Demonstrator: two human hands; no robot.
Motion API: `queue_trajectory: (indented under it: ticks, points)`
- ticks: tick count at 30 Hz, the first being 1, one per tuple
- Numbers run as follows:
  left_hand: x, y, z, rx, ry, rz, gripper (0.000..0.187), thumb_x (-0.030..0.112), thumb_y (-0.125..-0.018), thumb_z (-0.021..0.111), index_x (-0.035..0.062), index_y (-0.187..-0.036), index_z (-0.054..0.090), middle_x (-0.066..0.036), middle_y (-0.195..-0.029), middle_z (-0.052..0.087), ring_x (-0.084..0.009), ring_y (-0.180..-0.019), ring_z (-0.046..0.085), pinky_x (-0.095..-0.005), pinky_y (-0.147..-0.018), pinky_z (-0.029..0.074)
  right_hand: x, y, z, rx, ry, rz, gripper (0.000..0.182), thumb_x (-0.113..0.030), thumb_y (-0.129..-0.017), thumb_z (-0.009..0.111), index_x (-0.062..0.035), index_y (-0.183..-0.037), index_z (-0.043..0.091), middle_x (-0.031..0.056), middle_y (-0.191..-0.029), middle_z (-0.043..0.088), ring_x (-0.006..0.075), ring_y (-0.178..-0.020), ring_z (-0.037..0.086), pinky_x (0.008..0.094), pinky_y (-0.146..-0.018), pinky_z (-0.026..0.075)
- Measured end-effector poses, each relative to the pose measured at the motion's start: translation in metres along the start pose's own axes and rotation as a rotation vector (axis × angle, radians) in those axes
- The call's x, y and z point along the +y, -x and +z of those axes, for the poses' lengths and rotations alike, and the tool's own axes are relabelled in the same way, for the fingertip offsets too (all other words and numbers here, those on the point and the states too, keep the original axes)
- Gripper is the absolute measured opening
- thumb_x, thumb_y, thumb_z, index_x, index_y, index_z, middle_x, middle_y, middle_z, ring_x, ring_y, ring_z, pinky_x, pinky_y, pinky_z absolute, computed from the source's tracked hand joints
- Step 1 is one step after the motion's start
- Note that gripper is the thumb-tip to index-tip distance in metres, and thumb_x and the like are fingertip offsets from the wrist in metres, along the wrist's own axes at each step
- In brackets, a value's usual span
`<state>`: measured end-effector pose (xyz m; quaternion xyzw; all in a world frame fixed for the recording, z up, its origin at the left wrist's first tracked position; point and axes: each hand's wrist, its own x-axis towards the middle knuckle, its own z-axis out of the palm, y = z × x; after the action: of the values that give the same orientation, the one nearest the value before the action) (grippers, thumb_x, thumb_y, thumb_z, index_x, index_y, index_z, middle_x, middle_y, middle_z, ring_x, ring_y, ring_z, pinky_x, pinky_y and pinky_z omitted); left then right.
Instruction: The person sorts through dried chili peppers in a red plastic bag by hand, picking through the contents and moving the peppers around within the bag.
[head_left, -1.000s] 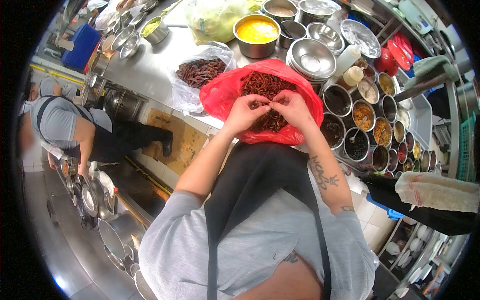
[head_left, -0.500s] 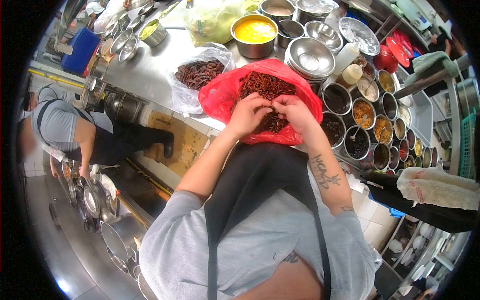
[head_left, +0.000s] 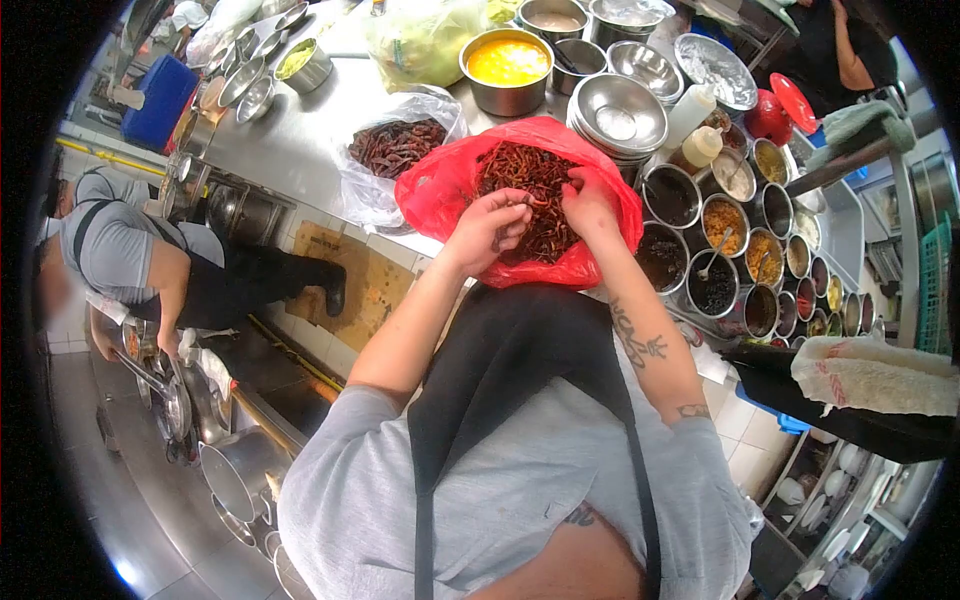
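A red plastic bag [head_left: 432, 190] stands spread wide in front of me, filled with thin dried red chilies [head_left: 535, 165]. My left hand [head_left: 492, 228] is over the left side of the pile, fingers curled, with what looks like a dried chili pinched at the thumb and index tips. At the pile's right edge is my right hand [head_left: 592, 205], its fingers bent together against the chilies; their tips are partly hidden. Left of the red bag, a clear plastic bag [head_left: 372, 200] holds larger, darker dried chilies [head_left: 398, 148].
Behind the bags stand a pot of yellow liquid [head_left: 508, 97] and stacked metal bowls [head_left: 618, 125]. Several sauce and seasoning containers [head_left: 712, 285] crowd the right, beside squeeze bottles [head_left: 702, 148]. A co-worker [head_left: 150, 250] holds a pan at the left. Another person [head_left: 850, 50] stands far right.
My hands have parted from a shared pinch over the chilies. The right moved up and right to the pile's edge; the left dropped slightly. Another person has appeared at the upper right.
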<state>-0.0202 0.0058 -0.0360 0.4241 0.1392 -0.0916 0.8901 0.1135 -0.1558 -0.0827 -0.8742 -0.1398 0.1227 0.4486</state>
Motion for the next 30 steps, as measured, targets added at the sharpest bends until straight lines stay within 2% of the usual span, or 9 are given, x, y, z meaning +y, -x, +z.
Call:
queue_trajectory:
  ticks: [2, 3, 7, 11, 14, 15, 19, 24, 30]
  points:
    - [0.003, -0.001, 0.000, -0.080, 0.125, -0.003, 0.017, 0.014, -0.098, 0.059, 0.0085, -0.113, 0.058, 0.000, -0.083, 0.054, -0.0082, -0.067, 0.046, -0.0207, -0.051, 0.034, -0.010, -0.005, 0.003, -0.010, 0.159, 0.039, 0.033, -0.019, -0.088, 0.067, -0.0043, -0.118, 0.063, 0.0227, -0.113, 0.067, 0.0373, -0.107, 0.065, 0.0434, -0.091, 0.051]
    - [0.003, 0.000, 0.001, -0.099, 0.156, -0.001, 0.014, 0.016, -0.098, 0.059, 0.0088, -0.110, 0.058, 0.000, -0.080, 0.051, -0.0087, -0.068, 0.047, -0.0212, -0.049, 0.034, -0.007, -0.006, 0.004, -0.024, 0.180, -0.017, 0.033, -0.020, -0.087, 0.068, -0.0039, -0.115, 0.064, 0.0214, -0.110, 0.068, 0.0362, -0.104, 0.066, 0.0428, -0.090, 0.051]
    - [-0.001, 0.000, -0.001, 0.075, 0.069, 0.058, 0.011, 0.018, -0.098, 0.062, 0.0089, -0.100, 0.057, 0.001, -0.075, 0.048, -0.0086, -0.063, 0.046, -0.0213, -0.047, 0.032, -0.009, -0.002, 0.006, 0.000, 0.165, -0.150, 0.028, -0.022, -0.086, 0.071, -0.0028, -0.106, 0.068, 0.0188, -0.100, 0.071, 0.0336, -0.096, 0.068, 0.0409, -0.086, 0.053]
    - [-0.001, -0.005, 0.005, 0.258, -0.136, 0.097, 0.014, 0.020, -0.095, 0.067, 0.0080, -0.101, 0.061, 0.003, -0.074, 0.053, -0.0067, -0.060, 0.047, -0.0205, -0.047, 0.031, -0.023, 0.011, 0.008, 0.074, -0.047, -0.293, 0.021, -0.017, -0.086, 0.070, -0.0017, -0.101, 0.069, 0.0177, -0.095, 0.070, 0.0318, -0.089, 0.069, 0.0385, -0.080, 0.053]
    - [0.001, -0.011, 0.012, 0.326, -0.245, 0.152, 0.016, 0.020, -0.094, 0.069, 0.0069, -0.103, 0.064, 0.004, -0.075, 0.056, -0.0053, -0.060, 0.048, -0.0204, -0.046, 0.031, -0.049, 0.025, -0.007, -0.133, -0.141, -0.355, 0.017, -0.011, -0.087, 0.064, -0.0015, -0.101, 0.066, 0.0219, -0.097, 0.068, 0.0387, -0.094, 0.067, 0.0441, -0.084, 0.052]
    - [-0.002, -0.015, 0.009, 0.341, -0.267, 0.164, 0.017, 0.020, -0.094, 0.070, 0.0066, -0.103, 0.065, 0.004, -0.075, 0.057, -0.0050, -0.060, 0.048, -0.0204, -0.046, 0.032, -0.045, 0.025, -0.002, -0.108, -0.155, -0.462, 0.020, -0.008, -0.084, 0.066, 0.0003, -0.102, 0.066, 0.0213, -0.095, 0.068, 0.0379, -0.093, 0.067, 0.0425, -0.083, 0.053]
    - [-0.002, -0.019, 0.002, 0.416, -0.224, 0.183, 0.016, 0.018, -0.093, 0.070, 0.0054, -0.101, 0.064, 0.004, -0.074, 0.055, -0.0035, -0.058, 0.046, -0.0187, -0.046, 0.029, -0.056, 0.032, -0.009, -0.223, -0.202, -0.343, 0.023, -0.008, -0.081, 0.069, 0.0002, -0.103, 0.068, 0.0196, -0.094, 0.068, 0.0362, -0.090, 0.067, 0.0419, -0.082, 0.053]
    - [0.008, -0.014, -0.006, 0.315, 0.009, 0.133, 0.014, 0.021, -0.096, 0.067, 0.0085, -0.098, 0.060, 0.003, -0.077, 0.054, -0.0051, -0.058, 0.045, -0.0188, -0.046, 0.029, -0.046, 0.028, -0.010, -0.162, -0.083, -0.443, 0.019, -0.009, -0.082, 0.070, -0.0016, -0.100, 0.071, 0.0178, -0.092, 0.068, 0.0345, -0.087, 0.067, 0.0412, -0.081, 0.053]
    - [0.007, -0.017, -0.015, 0.197, 0.275, 0.052, 0.017, 0.027, -0.102, 0.056, 0.0097, -0.102, 0.057, 0.002, -0.080, 0.052, -0.0065, -0.061, 0.045, -0.0187, -0.046, 0.032, -0.047, 0.031, -0.006, -0.200, -0.219, -0.379, 0.012, -0.009, -0.084, 0.069, -0.0004, -0.094, 0.069, 0.0176, -0.089, 0.066, 0.0354, -0.087, 0.066, 0.0401, -0.079, 0.052]
